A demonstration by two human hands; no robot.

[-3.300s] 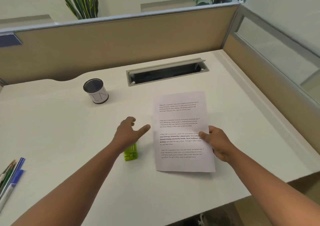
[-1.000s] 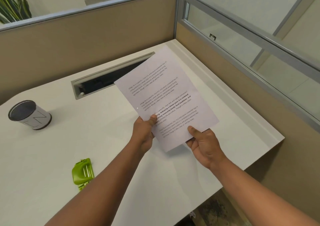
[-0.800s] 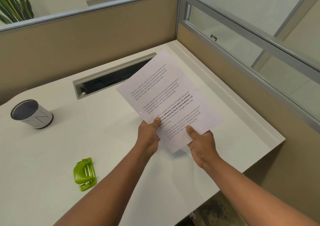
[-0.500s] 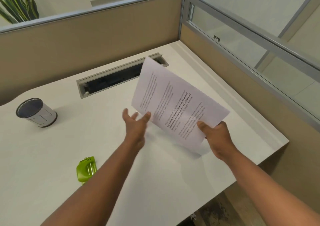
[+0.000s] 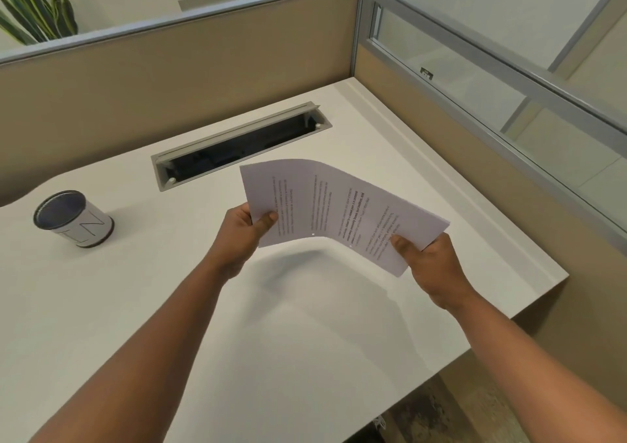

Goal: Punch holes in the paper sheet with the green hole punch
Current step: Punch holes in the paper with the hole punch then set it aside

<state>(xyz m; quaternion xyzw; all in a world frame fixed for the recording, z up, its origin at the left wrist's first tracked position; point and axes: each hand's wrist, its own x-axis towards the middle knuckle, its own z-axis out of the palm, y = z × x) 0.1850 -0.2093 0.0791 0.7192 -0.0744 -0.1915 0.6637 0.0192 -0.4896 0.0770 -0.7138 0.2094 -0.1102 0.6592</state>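
The printed paper sheet (image 5: 339,205) hangs in the air above the white desk (image 5: 305,341), turned sideways and bowed upward in the middle. My left hand (image 5: 242,235) pinches its left short edge with the thumb on top. My right hand (image 5: 427,263) grips the right end near the lower corner. The green hole punch is not visible; my left forearm covers the spot where it lay.
A grey mesh pen cup (image 5: 73,218) stands at the far left of the desk. An open cable slot (image 5: 241,147) runs along the back. Beige partition walls (image 5: 169,69) close the back and right sides; the desk's front edge is near my right forearm.
The sheet has turned from upright to sideways. My left hand, which had let go half a second ago, now holds the left edge again. The hole punch has passed out of sight.
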